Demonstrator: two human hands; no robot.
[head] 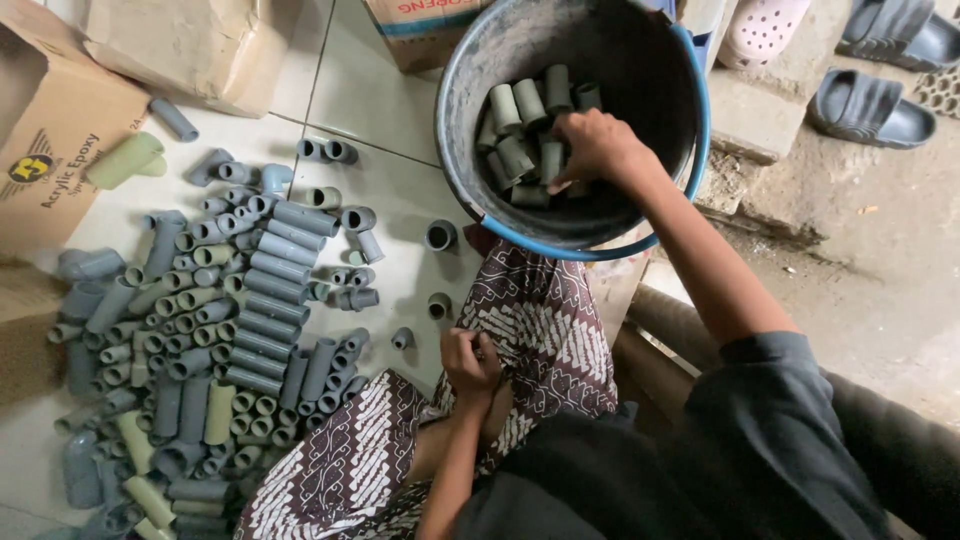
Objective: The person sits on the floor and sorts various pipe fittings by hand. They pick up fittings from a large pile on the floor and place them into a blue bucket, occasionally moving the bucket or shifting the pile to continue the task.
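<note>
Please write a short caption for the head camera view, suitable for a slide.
Right hand reaches into a grey bucket of short pipe pieces; left hand rests on patterned cloth.

Cardboard boxes (60,130), grey sandals (868,108) and a pink clog (760,30) lie around.

Measured from the bucket (460,130), the right hand (592,148) reaches down inside it (arm outstretched, fingers curled downward), while the left hand (471,360) sits below its rim, closed in a loose fist.
</note>
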